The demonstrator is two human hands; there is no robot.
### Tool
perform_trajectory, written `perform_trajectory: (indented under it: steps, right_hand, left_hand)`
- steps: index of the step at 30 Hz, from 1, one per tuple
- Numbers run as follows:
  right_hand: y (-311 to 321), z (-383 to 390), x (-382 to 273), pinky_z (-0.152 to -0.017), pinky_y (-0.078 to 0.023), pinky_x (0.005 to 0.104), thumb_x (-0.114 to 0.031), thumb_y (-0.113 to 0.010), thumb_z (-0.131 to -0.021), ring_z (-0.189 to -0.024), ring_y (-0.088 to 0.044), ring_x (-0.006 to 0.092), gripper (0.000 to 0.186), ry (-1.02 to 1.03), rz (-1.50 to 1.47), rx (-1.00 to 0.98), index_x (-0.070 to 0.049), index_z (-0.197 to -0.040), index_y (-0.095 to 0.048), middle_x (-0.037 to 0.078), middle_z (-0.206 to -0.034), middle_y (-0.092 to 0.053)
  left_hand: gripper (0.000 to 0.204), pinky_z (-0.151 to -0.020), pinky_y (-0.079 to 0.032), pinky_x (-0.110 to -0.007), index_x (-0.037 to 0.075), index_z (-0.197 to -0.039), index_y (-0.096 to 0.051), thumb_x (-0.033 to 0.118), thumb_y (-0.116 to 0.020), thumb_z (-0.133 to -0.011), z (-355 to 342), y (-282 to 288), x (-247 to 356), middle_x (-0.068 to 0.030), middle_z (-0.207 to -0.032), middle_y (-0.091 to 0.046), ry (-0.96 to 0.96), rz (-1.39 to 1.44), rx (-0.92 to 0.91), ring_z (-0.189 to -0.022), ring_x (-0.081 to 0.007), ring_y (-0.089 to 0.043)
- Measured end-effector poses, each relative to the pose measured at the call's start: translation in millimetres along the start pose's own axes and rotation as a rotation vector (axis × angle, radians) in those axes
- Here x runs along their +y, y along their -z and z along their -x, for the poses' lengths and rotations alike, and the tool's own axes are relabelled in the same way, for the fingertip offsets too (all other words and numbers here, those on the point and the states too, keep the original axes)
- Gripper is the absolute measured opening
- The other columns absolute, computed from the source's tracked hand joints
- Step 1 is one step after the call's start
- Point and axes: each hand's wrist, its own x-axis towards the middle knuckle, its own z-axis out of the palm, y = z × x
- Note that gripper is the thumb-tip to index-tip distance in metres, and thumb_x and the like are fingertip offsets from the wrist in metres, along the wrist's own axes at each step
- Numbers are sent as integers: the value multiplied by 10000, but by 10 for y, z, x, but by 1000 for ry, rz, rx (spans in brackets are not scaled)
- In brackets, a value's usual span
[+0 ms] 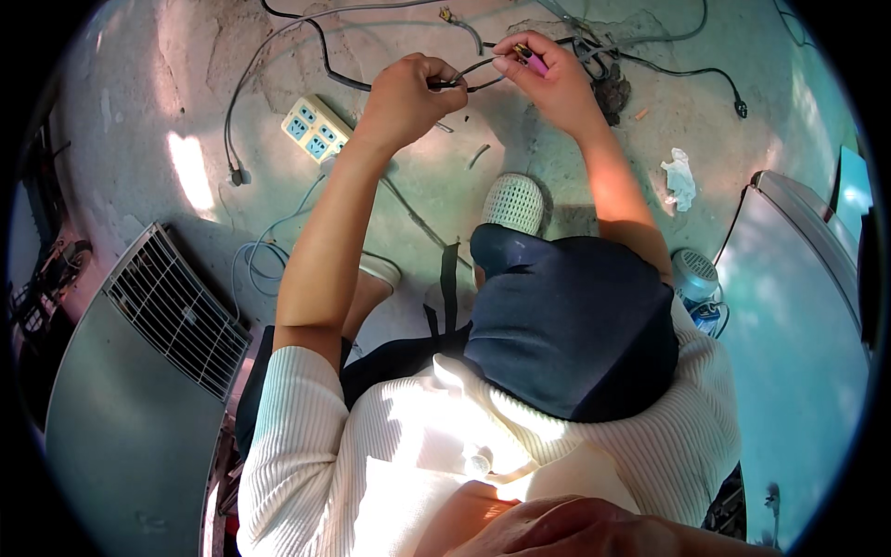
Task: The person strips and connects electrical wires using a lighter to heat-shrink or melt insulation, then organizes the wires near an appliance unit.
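My left hand (416, 102), fingers curled, pinches a black cable (341, 78) at the top centre. To its right, my right hand (548, 79) holds a small pink-handled tool (535, 60) with the cable close to its thumb and fingertips; whether the fingers also grip the cable is unclear. A short grey cable with a brass-coloured end (464, 28) lies just above my hands. A cream power strip (314, 128) with blue sockets lies on the concrete floor below and left of my left hand.
Loose cables, a black plug (740, 107) and crumpled white paper (678, 179) lie on the floor. A metal panel with a grille (176, 311) stands left, a large pale metal appliance (789, 371) right, beside a grey motor-like object (694, 269). A dark cloth (571, 325) rests on my leg.
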Motion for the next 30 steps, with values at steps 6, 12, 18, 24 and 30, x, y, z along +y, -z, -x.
perform_trajectory:
  steps: [6, 12, 18, 24, 30]
  right_hand:
    - [108, -2, -81, -719, -472, 214, -156, -690, -881, -772, -560, 46, 159, -73, 30, -149, -23, -966, -664, -15, -833, -640]
    - [157, -3, -145, -697, -466, 207, -154, -704, -859, -752, -564, 40, 152, -43, 116, -159, -33, -950, -689, -15, -815, -655]
    - [182, -8, -127, -676, -468, 208, -157, -712, -850, -741, -568, 38, 168, -90, 121, -171, -37, -967, -698, -16, -804, -662]
    - [174, -14, -49, -538, -359, 163, -187, -694, -884, -619, -453, -11, 153, -39, 80, -156, -54, -958, -700, -63, -752, -617]
    - [155, -26, -25, -565, -397, 180, -190, -698, -882, -645, -481, 6, 163, 19, 159, -155, -43, -951, -692, -51, -753, -607]
  left_hand:
    - [216, -741, -493, -302, 20, -897, -716, 196, -709, -772, 8, 25, -20, -92, -847, -658, 8, 38, -38, -783, -172, -633]
    - [222, -732, -491, -299, 14, -894, -709, 205, -711, -780, 0, 39, -3, -84, -838, -658, 12, 63, -36, -770, -162, -628]
    - [228, -766, -475, -277, 27, -944, -691, 201, -707, -798, 11, 45, -16, -54, -851, -657, -66, 99, -47, -816, -132, -617]
    - [228, -779, -475, -253, 6, -971, -671, 203, -699, -859, 11, 77, -46, -13, -870, -661, -59, 267, -91, -853, -101, -610]
    - [248, -785, -481, -274, 1, -1010, -682, 218, -674, -888, 34, 119, 2, -56, -913, -669, -5, 147, -67, -850, -143, -626]
